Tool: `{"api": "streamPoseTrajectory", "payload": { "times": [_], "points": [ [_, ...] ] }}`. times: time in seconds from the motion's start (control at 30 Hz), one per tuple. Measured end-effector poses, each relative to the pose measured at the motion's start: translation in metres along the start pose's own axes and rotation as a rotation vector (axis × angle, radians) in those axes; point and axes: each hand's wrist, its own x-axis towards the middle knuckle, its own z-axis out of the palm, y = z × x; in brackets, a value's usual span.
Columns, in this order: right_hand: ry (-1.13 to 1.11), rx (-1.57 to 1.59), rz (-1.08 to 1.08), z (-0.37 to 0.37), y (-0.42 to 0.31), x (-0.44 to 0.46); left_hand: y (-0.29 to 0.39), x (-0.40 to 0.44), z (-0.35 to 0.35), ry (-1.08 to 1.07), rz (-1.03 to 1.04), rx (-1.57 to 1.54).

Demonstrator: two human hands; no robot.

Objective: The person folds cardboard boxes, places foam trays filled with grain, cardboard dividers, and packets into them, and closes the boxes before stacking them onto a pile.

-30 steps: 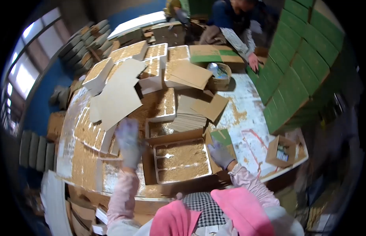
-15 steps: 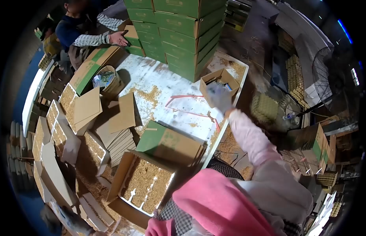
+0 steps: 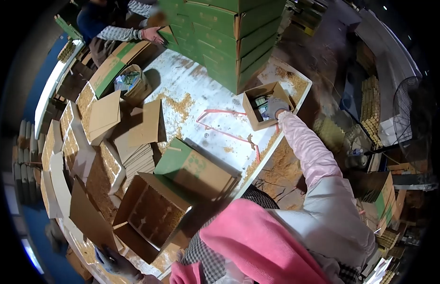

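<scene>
My right hand (image 3: pixel 277 106), in a grey glove, reaches into a small open cardboard box (image 3: pixel 258 124) near the table's right edge. Small packets (image 3: pixel 262 105) lie in that box beside the hand; its fingertips are hidden. At the lower left my left hand (image 3: pixel 117 265), gloved in grey, is at the lower edge of a brown cardboard sheet (image 3: pixel 91 213) and appears to grip it. Right of the sheet is a larger open carton (image 3: pixel 126 236), its flaps raised. Inside, a tray filled with sawdust-like bits (image 3: pixel 156 217) lies in shadow.
A tall stack of green cartons (image 3: pixel 215 42) stands at the back. Another person's gloved hand (image 3: pixel 152 35) touches it. A round tub of packets (image 3: pixel 135 92), cardboard sheets (image 3: pixel 146 125) and filled white trays (image 3: pixel 71 128) occupy the left. A pink strap (image 3: pixel 229 136) lies on the white table (image 3: pixel 201 90).
My right hand has moved deeper into the small box. The brown sheet now stands up at my left hand, which has shifted right. The larger carton looks shifted left and more tilted.
</scene>
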Motion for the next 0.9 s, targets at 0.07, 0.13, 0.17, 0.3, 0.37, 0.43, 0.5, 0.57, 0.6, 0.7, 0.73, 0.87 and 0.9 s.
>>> {"api": "streamPoseTrajectory", "payload": {
  "times": [0.07,0.13,0.17,0.3,0.37,0.43,0.5,0.57,0.6,0.7,0.73,0.87,0.9],
  "points": [
    [0.023,-0.003,-0.002,-0.002,-0.006,-0.004,0.004,-0.005,0.001,0.013,-0.02,-0.038],
    [-0.015,0.016,-0.012,-0.007,-0.01,-0.005,0.004,-0.01,0.003,0.049,0.013,-0.076],
    [-0.028,0.018,-0.013,-0.019,-0.014,-0.017,0.006,-0.013,0.004,0.077,-0.003,-0.126],
    [0.133,0.053,-0.383,-0.015,0.012,-0.004,-0.011,-0.018,-0.01,0.234,0.067,-0.022],
    [0.148,0.486,-0.64,-0.071,-0.037,-0.063,-0.017,-0.022,-0.008,0.309,0.002,-0.19],
    [-0.129,0.983,-0.804,-0.112,-0.115,-0.152,-0.014,-0.025,0.001,0.213,-0.038,-0.153],
    [-0.431,1.265,-1.159,-0.108,-0.211,-0.239,0.028,-0.011,0.009,0.126,0.142,-0.194],
    [0.049,0.364,-1.578,-0.059,-0.281,-0.291,0.046,-0.016,0.019,-0.106,0.216,-0.26],
    [0.254,0.061,-1.557,-0.046,-0.295,-0.296,0.047,-0.02,0.025,-0.272,0.275,-0.275],
    [-0.016,0.401,-1.443,-0.093,-0.295,-0.302,0.047,-0.033,0.034,-0.638,0.287,-0.326],
    [0.121,0.459,-1.322,-0.109,-0.278,-0.29,0.041,-0.042,0.037,-0.689,0.291,-0.331],
    [0.49,0.242,-1.592,-0.118,-0.275,-0.324,0.031,-0.064,0.08,-1.183,0.425,-0.557],
    [0.549,0.622,-1.76,-0.066,-0.311,-0.332,0.024,-0.062,0.086,-1.318,0.399,-0.641]
  ]
}}
